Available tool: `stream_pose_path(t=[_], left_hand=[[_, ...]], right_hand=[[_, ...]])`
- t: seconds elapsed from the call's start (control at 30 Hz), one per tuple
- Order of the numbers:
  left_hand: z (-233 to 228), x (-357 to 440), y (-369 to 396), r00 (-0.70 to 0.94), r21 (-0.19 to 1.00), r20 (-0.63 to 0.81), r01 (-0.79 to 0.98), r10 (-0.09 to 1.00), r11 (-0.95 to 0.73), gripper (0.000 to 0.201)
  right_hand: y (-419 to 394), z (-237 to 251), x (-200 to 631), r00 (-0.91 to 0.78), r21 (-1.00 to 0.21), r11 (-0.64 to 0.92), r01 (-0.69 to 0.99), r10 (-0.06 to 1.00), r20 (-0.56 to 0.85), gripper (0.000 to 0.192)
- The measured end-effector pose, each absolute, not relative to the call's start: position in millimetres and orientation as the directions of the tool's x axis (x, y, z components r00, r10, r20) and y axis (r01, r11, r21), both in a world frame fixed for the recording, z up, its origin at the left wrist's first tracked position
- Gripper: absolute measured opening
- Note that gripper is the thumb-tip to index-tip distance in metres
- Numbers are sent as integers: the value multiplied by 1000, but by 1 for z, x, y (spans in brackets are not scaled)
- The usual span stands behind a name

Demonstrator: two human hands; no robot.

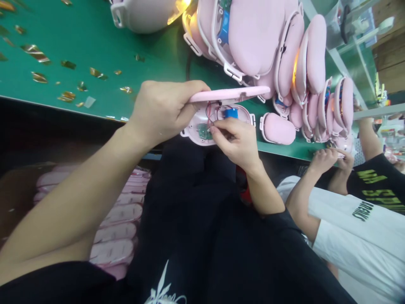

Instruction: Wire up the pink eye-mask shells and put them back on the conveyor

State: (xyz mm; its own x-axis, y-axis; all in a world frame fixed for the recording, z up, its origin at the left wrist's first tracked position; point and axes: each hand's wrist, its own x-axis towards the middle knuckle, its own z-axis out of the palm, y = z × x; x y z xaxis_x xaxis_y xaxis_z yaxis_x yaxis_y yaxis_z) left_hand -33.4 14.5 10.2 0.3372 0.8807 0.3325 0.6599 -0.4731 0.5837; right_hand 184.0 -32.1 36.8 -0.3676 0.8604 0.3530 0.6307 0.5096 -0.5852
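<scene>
My left hand (164,110) grips a flat pink cover (234,93) by its near end and holds it edge-on above an open pink and white device shell (218,123). The shell lies at the front edge of the green table (95,38). Inside it I see a green circuit board (204,131), a blue battery (231,113) and red wires (209,110). My right hand (236,141) rests on the shell with its fingertips pinched on the wires beside the board.
A heap of pink shells (272,46) is stacked at the back right, one closed shell (278,129) just right of mine. Gold foil scraps (66,96) litter the left of the table. A box of pink parts (117,228) sits below left. A co-worker's hands (332,159) work at right.
</scene>
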Motion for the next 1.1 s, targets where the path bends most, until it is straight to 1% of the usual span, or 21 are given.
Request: stream_pose_path(t=[0.17,0.23,0.37,0.53,0.6,0.73,0.83,0.97,1.03,1.1], left_hand=[[12,-34,13,343,582,292,677,893,-450,58],[13,-34,13,348,563,298,688,889,-458,58],[13,-34,13,356,537,303,702,884,-467,60],[11,-34,13,343,554,324,686,882,-471,61],[10,-34,13,339,560,336,678,879,-476,62],[7,-34,14,354,544,388,658,851,-521,61],[6,-35,14,370,533,418,640,830,-554,60],[7,-33,12,391,532,377,651,840,-542,64],[8,-31,11,398,524,357,663,845,-534,63],[8,-31,10,408,525,347,661,844,-536,59]], right_hand=[[-31,40,187,-448,-551,481,682,870,205,11],[-30,42,188,-479,-524,506,686,855,198,12],[-27,46,193,-516,-452,558,696,826,227,16],[-22,50,198,-539,-420,541,729,831,135,17],[-21,49,198,-556,-410,552,726,822,123,18],[-24,42,195,-552,-368,567,737,819,158,21],[-32,37,190,-528,-275,581,766,813,245,24],[-45,35,183,-523,-115,583,804,786,330,26],[-50,35,181,-544,-75,602,795,762,351,25],[-53,35,182,-569,-57,619,783,750,337,25]])
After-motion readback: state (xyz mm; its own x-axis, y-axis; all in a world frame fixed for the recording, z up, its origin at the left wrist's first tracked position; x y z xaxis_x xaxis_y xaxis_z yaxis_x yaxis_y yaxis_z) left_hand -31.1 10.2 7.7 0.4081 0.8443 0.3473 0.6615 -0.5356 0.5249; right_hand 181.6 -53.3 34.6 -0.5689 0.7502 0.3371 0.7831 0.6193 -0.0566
